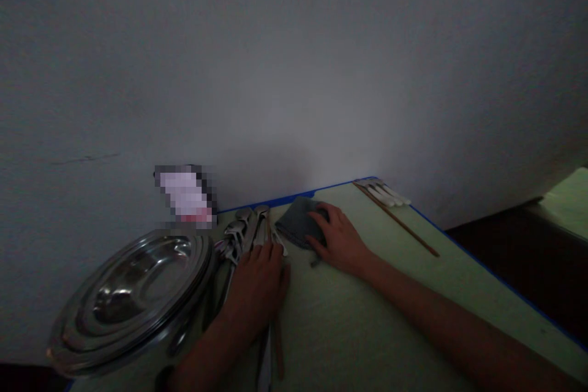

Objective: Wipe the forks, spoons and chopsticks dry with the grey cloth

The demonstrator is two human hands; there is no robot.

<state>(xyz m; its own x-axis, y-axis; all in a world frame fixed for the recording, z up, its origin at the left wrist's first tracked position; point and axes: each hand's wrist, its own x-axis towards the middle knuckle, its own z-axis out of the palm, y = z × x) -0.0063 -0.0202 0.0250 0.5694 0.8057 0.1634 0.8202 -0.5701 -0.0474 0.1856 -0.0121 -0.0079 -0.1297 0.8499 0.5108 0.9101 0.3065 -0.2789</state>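
My left hand (260, 278) lies palm down on a pile of metal cutlery (239, 229), with its fingers stretched over the handles. Spoon and fork heads stick out beyond its fingertips, and what is under the palm is hidden. A knife blade (265, 355) and a brown wooden stick (278, 349) show below the wrist. On a folded grey cloth (296, 223) with a stitched edge, my right hand (337, 236) has its thumb and fingers curved over the right side, gripping it.
A stack of shiny steel plates (138, 288) stands at the left. Behind it, a blurred-out object (186, 196) leans on the wall. Several white-handled forks (388, 196) and a chopstick (399, 220) lie at the far right of the pale green, blue-edged table (367, 331).
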